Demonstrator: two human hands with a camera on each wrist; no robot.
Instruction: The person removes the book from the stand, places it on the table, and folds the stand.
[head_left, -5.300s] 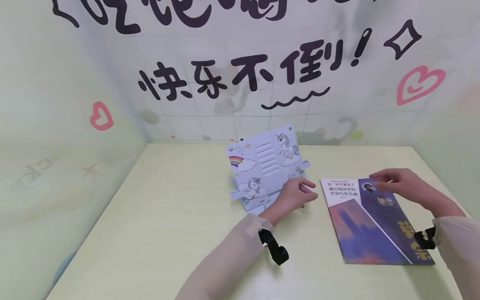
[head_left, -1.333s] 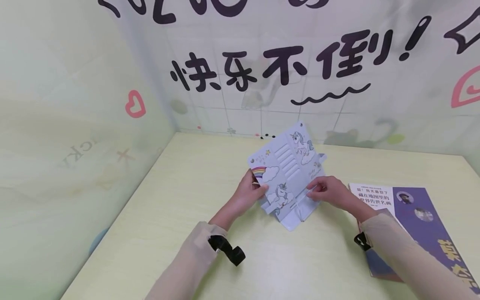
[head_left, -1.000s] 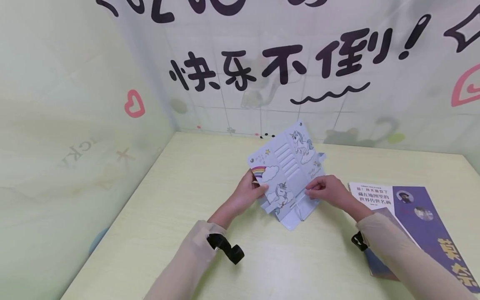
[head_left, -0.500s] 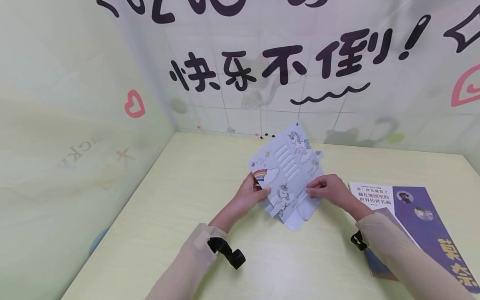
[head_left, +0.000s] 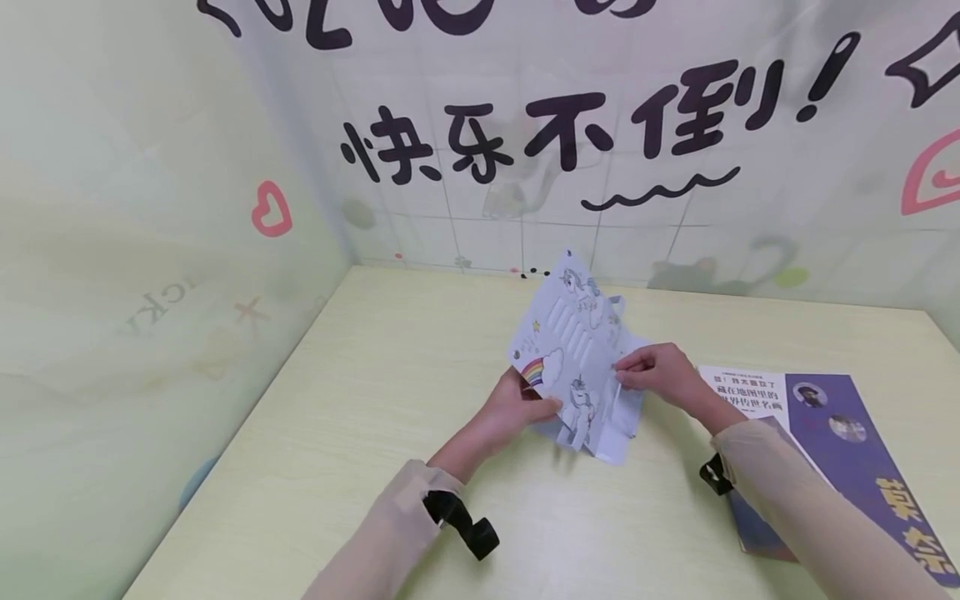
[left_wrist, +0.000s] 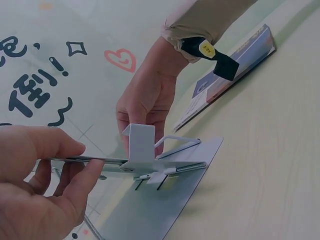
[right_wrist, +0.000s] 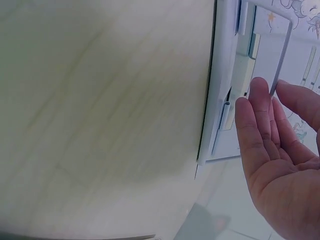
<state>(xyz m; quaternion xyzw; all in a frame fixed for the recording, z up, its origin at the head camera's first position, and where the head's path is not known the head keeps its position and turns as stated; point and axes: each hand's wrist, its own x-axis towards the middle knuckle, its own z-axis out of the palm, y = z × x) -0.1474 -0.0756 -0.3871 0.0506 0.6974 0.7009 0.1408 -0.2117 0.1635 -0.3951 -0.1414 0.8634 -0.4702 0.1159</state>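
Note:
A pale book stand with unicorn, cloud and rainbow prints is tilted up off the table in the head view. My left hand grips its left edge, thumb on the printed front and fingers behind. In the left wrist view that left hand pinches the panel edge-on, with the stand's base plate folded out at an angle. My right hand is at the lower right of the stand. In the right wrist view, its thumb and fingers pinch a bent wire page holder.
A purple and white picture book lies flat at the right of the table, partly under the right forearm. A printed cloth wall closes off the back, with another cloth wall on the left.
Earlier, the right hand was at the book; it then came to the stand, and the left hand moved to its left edge. Over the last second the left hand swung the panel round.

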